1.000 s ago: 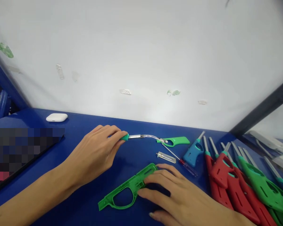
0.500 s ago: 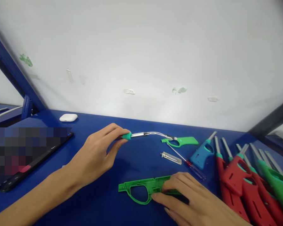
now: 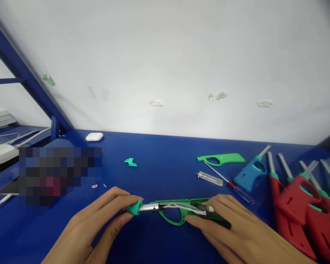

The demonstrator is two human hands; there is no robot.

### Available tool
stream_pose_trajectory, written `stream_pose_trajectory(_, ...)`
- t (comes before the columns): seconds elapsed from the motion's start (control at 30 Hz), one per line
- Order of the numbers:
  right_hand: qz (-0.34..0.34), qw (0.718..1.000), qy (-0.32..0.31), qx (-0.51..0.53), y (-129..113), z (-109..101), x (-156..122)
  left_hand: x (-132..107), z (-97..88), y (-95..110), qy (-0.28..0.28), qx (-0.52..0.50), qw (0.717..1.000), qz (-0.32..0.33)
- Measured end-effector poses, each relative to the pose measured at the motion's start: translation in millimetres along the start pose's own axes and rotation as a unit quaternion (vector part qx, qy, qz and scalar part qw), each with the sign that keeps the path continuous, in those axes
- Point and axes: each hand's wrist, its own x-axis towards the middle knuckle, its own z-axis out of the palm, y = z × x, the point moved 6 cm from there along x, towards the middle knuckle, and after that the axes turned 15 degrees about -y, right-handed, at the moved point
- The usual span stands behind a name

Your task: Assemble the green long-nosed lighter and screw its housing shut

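My left hand [image 3: 99,223] pinches the teal collar [image 3: 134,207] of a lighter's metal nozzle, its fingers closed around it. From the nozzle, pale wires [image 3: 178,204] run right to a small black-and-white part [image 3: 206,208]. This assembly lies above a green lighter half-shell [image 3: 184,212], inner side up on the table. My right hand [image 3: 231,220] grips the shell's handle end, thumb near the trigger loop; its fingers partly cover the shell. Whether the nozzle rests in the shell's channel, I cannot tell. Beyond sits a teal trigger piece [image 3: 131,162].
Behind my right hand lie another green shell half [image 3: 229,158], a clear fuel tank [image 3: 209,178] and a screwdriver [image 3: 240,191]. A blue lighter [image 3: 249,174] and several red lighters [image 3: 297,198] crowd the right. At back left is a white earbud case [image 3: 94,136].
My left hand has brought the nozzle and wires down and toward me, over the green half-shell. The wired part has left the back shell. The view has shifted left.
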Motion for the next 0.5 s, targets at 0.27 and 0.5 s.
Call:
stream_pose_trajectory(0.27, 0.127, 0.965, 0.199, 0.117, 21.9, -14.1, -20.2, 16.3, -3.9, 30.3, 0.053, -0.062, 0.996, 0.047)
stream_pose_trajectory(0.5, 0.078, 0.981, 0.172, 0.046, -3.4, -26.2, -17.4, 15.7, 15.6, 51.2, 0.118, -0.007, 0.988, 0.098)
